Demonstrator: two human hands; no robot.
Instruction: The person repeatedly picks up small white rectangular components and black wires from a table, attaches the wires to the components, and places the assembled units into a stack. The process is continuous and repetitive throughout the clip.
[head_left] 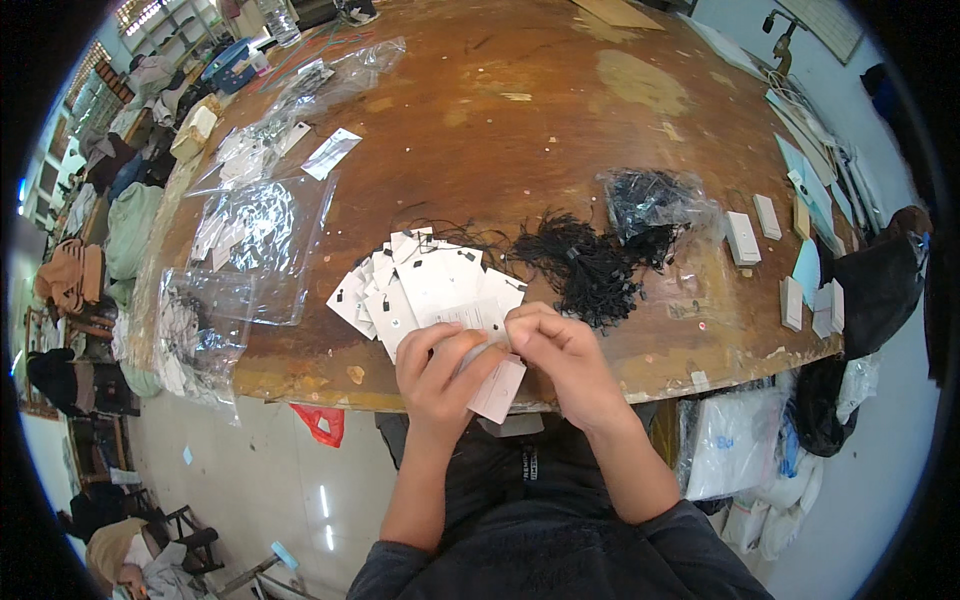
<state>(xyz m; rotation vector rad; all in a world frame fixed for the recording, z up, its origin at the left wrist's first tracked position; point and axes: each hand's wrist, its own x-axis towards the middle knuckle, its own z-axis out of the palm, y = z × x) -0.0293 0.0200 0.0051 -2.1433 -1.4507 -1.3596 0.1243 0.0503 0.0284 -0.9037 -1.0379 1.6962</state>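
Note:
My left hand [438,375] is closed around white hang tags [497,392] at the table's near edge. A pale end of them sticks out below its fingers. Close beside it, my right hand [562,362] pinches at the upper corner of the tags; what its fingertips hold is hidden. Just beyond my hands, a fanned heap of white hang tags [440,278] with small black string seals lies on the table. To the right of this heap is a tangled bunch of black hang tag strings [577,268]. More black strings fill a clear plastic bag [655,200] behind the bunch.
The brown wooden table [500,150] has worn patches. Clear plastic bags [270,240] with tags lie along its left side. Small white boxes [742,238] stand at the right. Below the right edge sit wrapped white packages [735,440]; a red bag [320,424] hangs at the near edge.

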